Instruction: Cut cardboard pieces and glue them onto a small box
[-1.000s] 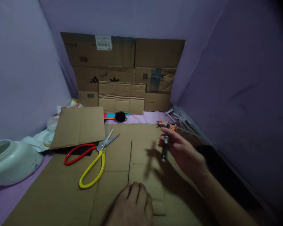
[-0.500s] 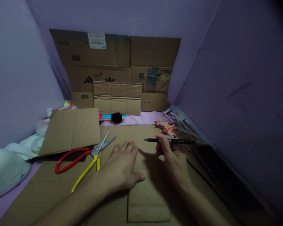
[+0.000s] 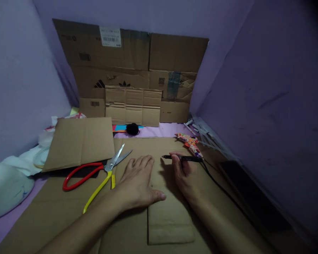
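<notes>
We lay our left hand (image 3: pixel 137 183), palm down and thumb spread wide, over the left edge of the strip (image 3: pixel 171 222), which rests on a larger sheet (image 3: pixel 55 211). Our right hand (image 3: pixel 185 176) pinches the pen (image 3: pixel 193 158), its tip near the strip's far end. Scissors (image 3: pixel 110 166) lie to the left; a glue gun (image 3: pixel 189 141) sits just beyond the pen.

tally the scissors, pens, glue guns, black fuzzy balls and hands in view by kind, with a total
Scissors: 1 pair, the red-and-yellow-handled scissors
Pens: 1, the dark pen
Glue guns: 1, the patterned glue gun
Fuzzy balls: 1, the black ball
Hands: 2, the left hand and right hand
Total: 6
</notes>
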Motion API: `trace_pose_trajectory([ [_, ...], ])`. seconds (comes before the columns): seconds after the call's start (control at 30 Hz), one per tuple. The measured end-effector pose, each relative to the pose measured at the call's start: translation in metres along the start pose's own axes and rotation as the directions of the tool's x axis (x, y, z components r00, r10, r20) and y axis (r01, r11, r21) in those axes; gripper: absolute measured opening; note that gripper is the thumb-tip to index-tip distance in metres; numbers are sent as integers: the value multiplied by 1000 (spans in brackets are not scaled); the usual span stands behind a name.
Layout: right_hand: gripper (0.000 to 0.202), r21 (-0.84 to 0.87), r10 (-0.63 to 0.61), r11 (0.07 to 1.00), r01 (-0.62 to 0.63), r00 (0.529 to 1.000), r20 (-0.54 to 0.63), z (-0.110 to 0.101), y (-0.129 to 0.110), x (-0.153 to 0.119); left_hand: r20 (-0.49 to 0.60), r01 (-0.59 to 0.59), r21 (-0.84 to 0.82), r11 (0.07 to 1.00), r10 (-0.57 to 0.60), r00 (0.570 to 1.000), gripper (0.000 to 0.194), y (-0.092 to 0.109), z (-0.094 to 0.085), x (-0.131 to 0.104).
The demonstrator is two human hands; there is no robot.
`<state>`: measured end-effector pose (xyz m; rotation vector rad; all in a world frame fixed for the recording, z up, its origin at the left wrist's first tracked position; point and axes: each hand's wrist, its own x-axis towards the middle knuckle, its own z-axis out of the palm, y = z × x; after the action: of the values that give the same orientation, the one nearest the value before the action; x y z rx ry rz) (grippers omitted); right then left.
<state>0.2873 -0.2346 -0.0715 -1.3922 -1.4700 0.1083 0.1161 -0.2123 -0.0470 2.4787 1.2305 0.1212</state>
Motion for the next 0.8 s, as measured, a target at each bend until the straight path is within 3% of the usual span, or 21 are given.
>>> trace_pose_trajectory([
  [0.43, 20, -45, -35, 998, 36, 999, 39, 2, 5, -2, -9, -30, 17, 999, 30, 1000, 99, 1, -2, -1],
  [0.8, 20, -86, -88, 992, 90, 996, 34, -7, -6, -12, -35, -52, 43, 998, 54, 998, 99, -3, 0, -1],
])
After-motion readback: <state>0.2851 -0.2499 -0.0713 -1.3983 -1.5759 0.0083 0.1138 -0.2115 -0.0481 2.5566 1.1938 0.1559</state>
